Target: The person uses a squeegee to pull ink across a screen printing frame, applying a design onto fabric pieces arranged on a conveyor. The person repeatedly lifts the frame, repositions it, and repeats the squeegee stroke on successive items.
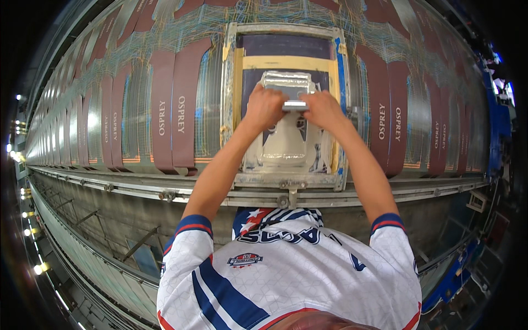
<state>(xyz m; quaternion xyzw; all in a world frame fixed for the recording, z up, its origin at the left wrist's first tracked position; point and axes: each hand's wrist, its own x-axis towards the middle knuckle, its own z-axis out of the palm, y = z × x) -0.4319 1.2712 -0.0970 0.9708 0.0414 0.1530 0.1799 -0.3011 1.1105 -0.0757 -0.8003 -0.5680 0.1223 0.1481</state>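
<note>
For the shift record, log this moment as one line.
Left hand, right hand: gripping squeegee | squeegee: within framed screen | pale ink: on screen | maroon pieces: both sides

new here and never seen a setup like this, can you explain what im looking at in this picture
There is no robot here, just a person's two bare hands. The one picture comes from a wide fisheye camera on that person's head, looking down, so straight edges bend and their white shirt with navy and red trim fills the bottom. The left hand and right hand together grip a silver-grey, bar-like tool over a rectangular, metal-edged frame. Shiny, pale grey, wet-looking paste lies inside it. The frame sits over a long grey table, with flat maroon pieces with pale lettering on both sides. A straight metal rail runs along the near edge.
</note>
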